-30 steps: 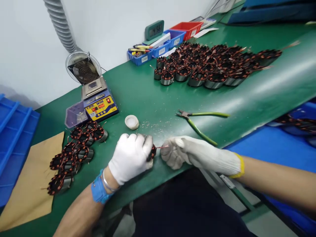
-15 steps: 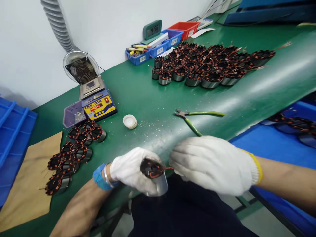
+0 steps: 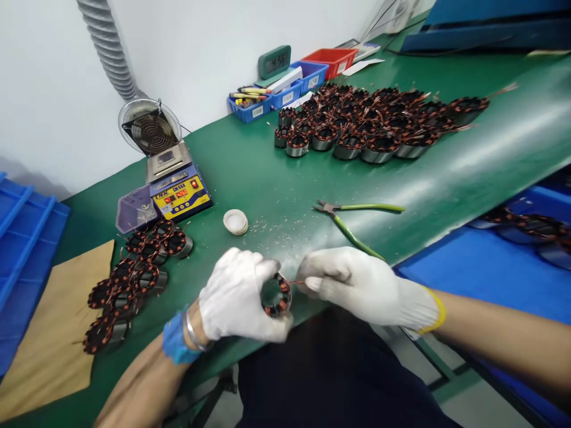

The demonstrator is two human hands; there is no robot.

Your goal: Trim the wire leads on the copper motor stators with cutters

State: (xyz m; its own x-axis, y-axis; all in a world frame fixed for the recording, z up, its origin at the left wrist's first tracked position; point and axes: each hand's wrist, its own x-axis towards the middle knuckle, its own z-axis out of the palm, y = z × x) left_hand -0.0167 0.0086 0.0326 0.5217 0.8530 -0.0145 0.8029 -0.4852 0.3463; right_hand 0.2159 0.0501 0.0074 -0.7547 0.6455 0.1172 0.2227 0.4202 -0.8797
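My left hand (image 3: 243, 297), in a white glove, is closed around a motor stator (image 3: 284, 292), a ring with copper windings whose open middle faces me. From the stator's right side a copper wire lead (image 3: 298, 282) sticks out. My right hand (image 3: 345, 282), also gloved, pinches the end of this lead between thumb and fingers. Both hands are above the bench's front edge. Beyond the right hand lie cutting pliers (image 3: 332, 208) with green handles, their jaws apart. A small round white dish (image 3: 235, 222) rests beyond my left hand.
Many stators (image 3: 379, 125) stand grouped at the back right; a smaller group (image 3: 134, 273) is at left, partly on brown cardboard (image 3: 57, 321). A solder pot (image 3: 181, 193) with a fan stands at back left. Blue bins (image 3: 250, 112) and a clock (image 3: 274, 61) line the wall.
My left hand has turned the stator so its opening faces me. My right hand, earlier seen from its back at the lead, is now rotated with thumb and fingers pinching the wire.
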